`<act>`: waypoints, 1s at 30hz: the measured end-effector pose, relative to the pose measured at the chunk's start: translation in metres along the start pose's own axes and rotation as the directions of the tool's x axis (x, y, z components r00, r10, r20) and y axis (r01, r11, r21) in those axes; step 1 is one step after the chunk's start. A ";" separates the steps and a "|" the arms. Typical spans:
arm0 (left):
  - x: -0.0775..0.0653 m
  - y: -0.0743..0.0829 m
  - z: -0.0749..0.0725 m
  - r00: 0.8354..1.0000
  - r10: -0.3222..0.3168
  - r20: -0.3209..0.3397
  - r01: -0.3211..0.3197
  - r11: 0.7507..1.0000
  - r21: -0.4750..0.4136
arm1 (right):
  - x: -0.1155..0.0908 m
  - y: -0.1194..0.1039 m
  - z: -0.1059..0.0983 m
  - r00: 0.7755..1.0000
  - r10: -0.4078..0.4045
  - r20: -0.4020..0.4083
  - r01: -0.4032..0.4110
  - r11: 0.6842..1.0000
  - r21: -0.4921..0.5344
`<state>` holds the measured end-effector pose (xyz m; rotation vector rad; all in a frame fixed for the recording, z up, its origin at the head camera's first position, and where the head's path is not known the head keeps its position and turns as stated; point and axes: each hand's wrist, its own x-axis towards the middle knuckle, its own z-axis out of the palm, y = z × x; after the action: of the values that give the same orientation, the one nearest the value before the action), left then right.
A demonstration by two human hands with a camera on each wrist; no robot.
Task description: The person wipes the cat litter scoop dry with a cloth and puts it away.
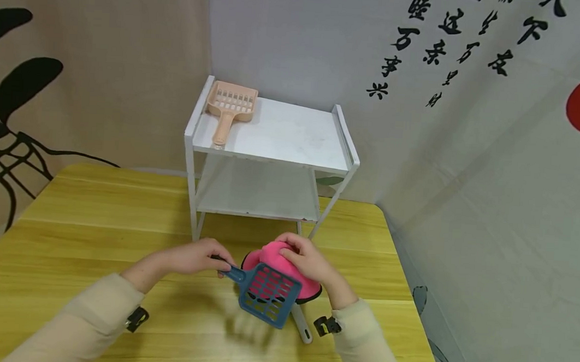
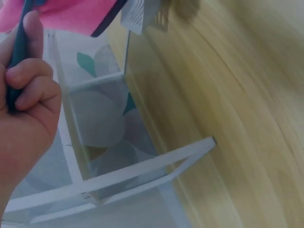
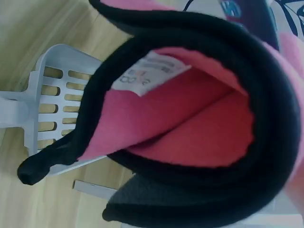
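My left hand (image 1: 202, 257) grips the handle of a blue slotted litter scoop (image 1: 237, 274), whose head overlaps a pink mitt (image 1: 280, 260) from the camera's side. My right hand (image 1: 310, 258) holds the mitt from above, thumb and fingers on the pink cloth. In the right wrist view, the mitt's black-edged opening (image 3: 185, 128) faces the camera, with a white label (image 3: 147, 76) inside. Below the mitt lies a grey slotted scoop (image 3: 31, 114) on the table; the head view shows only its handle (image 1: 302, 325). The left wrist view shows fingers (image 2: 35, 78) curled round the dark handle.
A white two-tier rack (image 1: 297, 137) stands at the back of the wooden table (image 1: 121, 216). On its top shelf, at the left, lies a beige slotted scoop (image 1: 226, 117). Cloth walls (image 1: 297, 44) enclose the table behind and at the right.
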<state>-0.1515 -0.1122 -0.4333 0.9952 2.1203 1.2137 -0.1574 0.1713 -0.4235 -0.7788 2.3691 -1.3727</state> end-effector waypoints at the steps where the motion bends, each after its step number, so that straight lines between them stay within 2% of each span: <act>1: 0.000 0.000 0.000 1.000 0.006 -0.008 -0.006 1.000 0.005 | 0.000 0.002 0.000 1.000 0.001 0.005 -0.002 1.000 0.008; 5: -0.001 0.001 0.000 0.999 0.027 -0.033 -0.027 0.999 0.017 | 0.000 0.004 -0.002 1.000 0.003 0.020 -0.004 0.997 0.072; 10: -0.001 0.005 0.000 0.999 0.033 -0.030 -0.033 0.999 0.012 | 0.002 0.006 -0.003 0.999 0.026 0.043 -0.032 0.987 0.155; 16: 0.002 0.009 0.000 0.997 0.078 -0.021 -0.077 0.996 0.038 | 0.005 0.010 0.002 0.993 0.084 0.088 -0.106 0.954 0.282; 19: 0.003 0.008 0.001 0.996 0.087 -0.023 -0.086 0.994 0.061 | 0.004 0.011 0.004 0.991 0.091 0.093 -0.117 0.938 0.326; 23: 0.003 0.007 0.001 0.997 0.079 -0.019 -0.078 0.995 0.054 | 0.002 0.014 0.004 0.994 0.084 0.065 -0.102 0.933 0.346; 30: -0.003 -0.002 -0.002 0.999 0.031 -0.029 -0.032 0.999 -0.008 | -0.003 0.014 -0.002 0.996 0.084 0.025 -0.087 0.927 0.366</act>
<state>-0.1518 -0.1168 -0.4337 1.0168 2.1273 1.2585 -0.1600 0.1797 -0.4345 -0.5659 2.0204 -1.6994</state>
